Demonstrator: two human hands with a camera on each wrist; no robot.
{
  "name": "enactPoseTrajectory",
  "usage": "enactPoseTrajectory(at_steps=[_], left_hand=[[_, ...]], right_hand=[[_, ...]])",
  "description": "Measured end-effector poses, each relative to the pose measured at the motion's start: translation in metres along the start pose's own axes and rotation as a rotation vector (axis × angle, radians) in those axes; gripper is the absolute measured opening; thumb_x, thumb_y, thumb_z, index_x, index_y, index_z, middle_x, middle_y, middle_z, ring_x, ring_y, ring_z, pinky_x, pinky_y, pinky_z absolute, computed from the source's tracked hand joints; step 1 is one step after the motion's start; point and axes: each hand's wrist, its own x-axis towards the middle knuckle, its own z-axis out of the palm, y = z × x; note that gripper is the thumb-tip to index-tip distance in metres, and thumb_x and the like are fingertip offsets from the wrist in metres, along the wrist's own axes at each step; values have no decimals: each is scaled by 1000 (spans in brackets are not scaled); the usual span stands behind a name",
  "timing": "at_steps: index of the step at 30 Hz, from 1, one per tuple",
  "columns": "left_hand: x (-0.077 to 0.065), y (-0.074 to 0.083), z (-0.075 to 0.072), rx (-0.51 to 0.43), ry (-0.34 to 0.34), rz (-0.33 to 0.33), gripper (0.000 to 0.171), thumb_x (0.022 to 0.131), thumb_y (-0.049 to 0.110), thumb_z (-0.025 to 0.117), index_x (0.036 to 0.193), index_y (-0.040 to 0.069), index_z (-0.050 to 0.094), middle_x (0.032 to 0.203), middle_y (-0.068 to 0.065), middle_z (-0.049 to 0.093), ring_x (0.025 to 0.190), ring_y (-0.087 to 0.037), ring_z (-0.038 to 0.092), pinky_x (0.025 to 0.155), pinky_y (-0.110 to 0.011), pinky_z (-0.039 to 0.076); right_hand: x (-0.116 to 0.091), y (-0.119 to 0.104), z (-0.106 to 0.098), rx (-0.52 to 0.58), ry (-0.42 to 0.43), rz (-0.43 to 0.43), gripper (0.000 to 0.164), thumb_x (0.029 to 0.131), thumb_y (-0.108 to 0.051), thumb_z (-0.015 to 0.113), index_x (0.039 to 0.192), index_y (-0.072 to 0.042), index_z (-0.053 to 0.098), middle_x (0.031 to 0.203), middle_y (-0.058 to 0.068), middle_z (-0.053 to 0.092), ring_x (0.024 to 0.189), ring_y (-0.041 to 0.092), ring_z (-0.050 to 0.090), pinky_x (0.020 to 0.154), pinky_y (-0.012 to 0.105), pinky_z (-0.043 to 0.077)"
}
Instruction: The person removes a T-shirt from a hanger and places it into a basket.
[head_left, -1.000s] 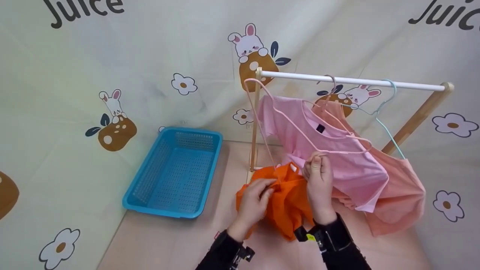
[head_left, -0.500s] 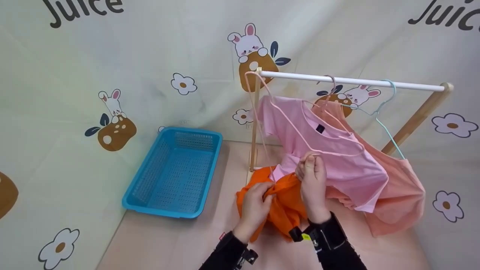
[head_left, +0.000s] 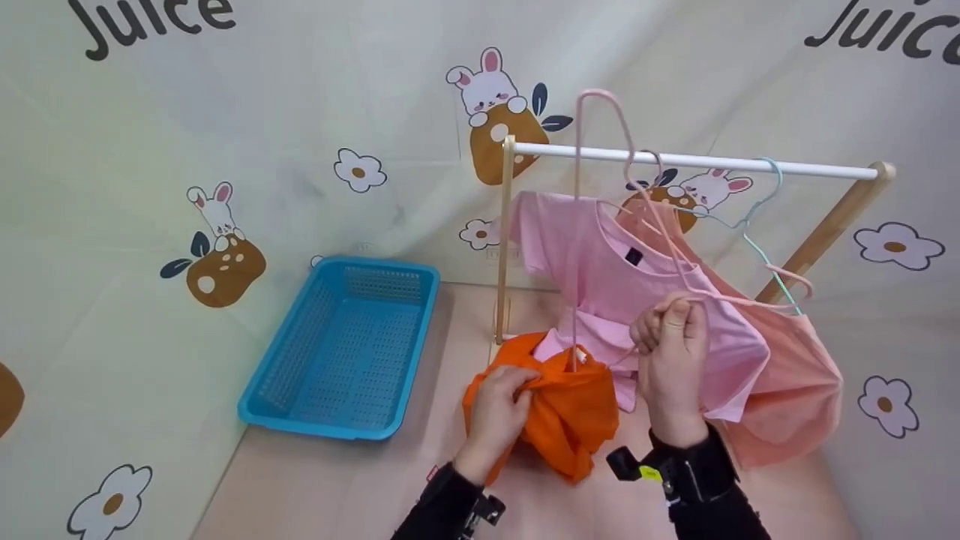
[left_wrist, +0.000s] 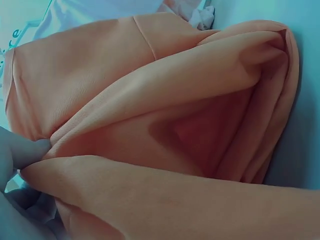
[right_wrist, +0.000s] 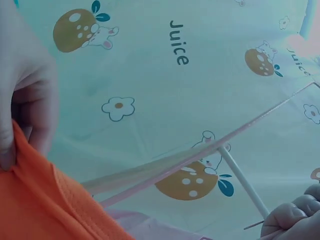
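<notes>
My left hand (head_left: 499,409) pinches the edge of a bunched orange garment (head_left: 574,424), which has a small white label at its opening. Its folds fill most of the left wrist view, where the cloth (left_wrist: 150,100) gapes open beside my fingertips. With curled fingers my right hand (head_left: 675,352) grips a pink hanger (head_left: 667,232) near its hook. Turned sideways, the hanger has its hook to the right and one shoulder end pointing up, above the rail. Its other end runs down into the orange garment's opening and is hidden there.
Behind my hands stands a wooden clothes rack with a white rail (head_left: 712,160). A pink T-shirt (head_left: 600,262) and a salmon garment (head_left: 787,382) hang from it on hangers. To the left, a blue plastic basket (head_left: 341,433) sits near the patterned wall covering.
My right hand has moved right, turning the pink hanger so its upper end rises above the rail. My left hand stays at the orange garment, keeping its pinch. The head view has shifted slightly.
</notes>
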Motion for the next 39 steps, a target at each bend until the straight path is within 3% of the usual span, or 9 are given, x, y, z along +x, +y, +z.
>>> enactPoseTrajectory(at_steps=[3,8,14,23,26,29,32,35,39], left_hand=[[-1,-2,2,57,-48,18,25,83,-6,72,101,11,77,95,-2,69,89,-17,65,83,-33,53],[-7,-13,5,177,-110,38,24,82,-4,71,97,12,78,90,-2,67,84,-19,65,78,-34,54],[-7,-25,-1,198,-59,52,26,79,-9,70,95,10,77,88,-4,67,81,-22,65,74,-37,55],[-4,-29,-13,178,-32,5,24,81,-7,70,96,10,77,89,-3,67,83,-22,65,79,-37,54],[-5,-30,-14,176,-39,-13,23,82,-7,71,97,9,77,90,-3,67,84,-21,65,81,-37,54],[-6,-31,-15,172,-55,-38,22,83,-7,71,99,8,77,91,-4,66,85,-21,64,83,-37,54],[-7,-31,-16,168,-66,-56,23,84,-6,71,100,8,77,92,-4,66,85,-21,64,84,-38,54],[-8,-33,-16,164,-67,-55,24,84,-7,71,101,8,77,92,-5,67,85,-21,64,83,-38,54],[-10,-37,-17,156,-59,-44,25,82,-8,71,101,8,77,91,-4,67,84,-20,64,82,-37,54]], right_hand=[[2,-3,1,36,6,-20,31,103,-26,45,89,2,48,58,3,20,48,13,14,47,23,12],[8,-9,1,-35,22,-81,32,102,-25,49,88,4,50,56,3,24,46,13,17,46,24,13],[10,-12,-9,-225,12,-133,34,101,-22,52,88,10,49,57,4,30,46,13,23,45,23,18],[7,-20,-26,-440,-18,-99,31,104,-12,48,92,16,49,57,4,33,48,13,31,48,23,24],[8,-30,-29,-590,-32,-107,26,103,-8,49,93,16,51,60,3,37,51,12,34,50,23,26],[10,-45,-35,-843,-67,-148,21,102,-5,51,92,12,57,66,2,42,58,9,39,56,22,30],[16,-64,-42,-1075,-144,-219,13,98,0,56,90,7,64,74,5,53,68,5,45,64,19,35],[23,-90,-50,-1236,-175,-251,8,94,4,61,92,5,69,85,7,65,77,0,49,72,14,37],[31,-130,-64,-1447,-65,-208,11,96,-4,62,98,2,72,88,-13,64,72,-6,45,66,11,34]])
